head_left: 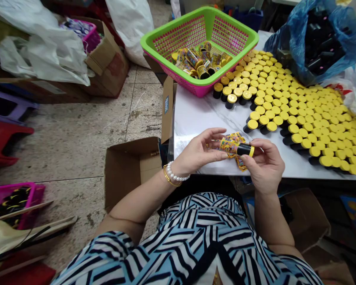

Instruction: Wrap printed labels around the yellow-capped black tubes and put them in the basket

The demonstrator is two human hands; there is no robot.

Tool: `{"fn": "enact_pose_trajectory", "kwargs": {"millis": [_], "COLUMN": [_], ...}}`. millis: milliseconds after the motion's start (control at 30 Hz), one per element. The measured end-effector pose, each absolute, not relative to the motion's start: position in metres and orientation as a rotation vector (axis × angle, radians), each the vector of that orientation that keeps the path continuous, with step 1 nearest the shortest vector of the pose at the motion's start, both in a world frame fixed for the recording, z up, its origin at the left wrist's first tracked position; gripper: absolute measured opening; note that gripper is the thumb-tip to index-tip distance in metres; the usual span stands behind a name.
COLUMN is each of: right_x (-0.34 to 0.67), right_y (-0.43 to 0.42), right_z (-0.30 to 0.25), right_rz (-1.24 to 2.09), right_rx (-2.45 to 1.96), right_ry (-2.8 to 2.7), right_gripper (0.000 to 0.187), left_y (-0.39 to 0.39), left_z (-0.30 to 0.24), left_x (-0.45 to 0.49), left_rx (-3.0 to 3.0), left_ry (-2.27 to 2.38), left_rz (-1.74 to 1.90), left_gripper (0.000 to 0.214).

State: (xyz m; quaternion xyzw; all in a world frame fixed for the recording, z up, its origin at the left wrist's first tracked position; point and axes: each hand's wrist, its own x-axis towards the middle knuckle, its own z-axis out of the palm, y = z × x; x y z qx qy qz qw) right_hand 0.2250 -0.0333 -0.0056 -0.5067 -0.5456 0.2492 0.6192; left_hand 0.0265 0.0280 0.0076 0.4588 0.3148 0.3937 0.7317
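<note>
Over the table's front edge I hold a small black tube with a yellow cap (245, 149) lying sideways. A yellow printed plastic sleeve (229, 146) covers its left part, while the black stretch beside the cap is bare. My left hand (202, 148) grips the sleeve end between thumb and fingers. At the capped end, my right hand (265, 162) pinches the tube with thumb and fingers. Under the hands lies a small pile of flat printed sleeves (242, 163), partly hidden. To the right, many black tubes with yellow caps (292, 119) stand in tight rows.
A green basket (202, 82) nested in a pink one holds several sleeved tubes at the table's (195, 114) back left. Behind the rows, a blue plastic bag (296, 49) contains black tubes. An open cardboard box (133, 164) sits below the table's left edge.
</note>
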Motion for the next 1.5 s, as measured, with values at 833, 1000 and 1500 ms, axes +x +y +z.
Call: {"fn": "enact_pose_trajectory", "kwargs": {"millis": [833,1000,1500], "right_x": [0.235,0.237,0.218], "right_y": [-0.035,-0.033,-0.035], "right_z": [-0.005,-0.010,-0.009], "right_rz": [0.233,0.193,0.999], "right_rx": [-1.184,-1.200,-1.127], "right_ry": [-1.736,-1.673,-1.141], "right_gripper": [0.047,0.044,0.037], "left_y": [0.043,0.045,0.053], "left_z": [0.005,0.003,0.022], "left_x": [0.039,0.034,0.036], "left_rx": [1.090,1.081,1.272], "left_ry": [0.617,0.546,0.495], "left_rz": [0.579,0.712,0.741], "left_gripper": [0.052,0.050,0.039]}}
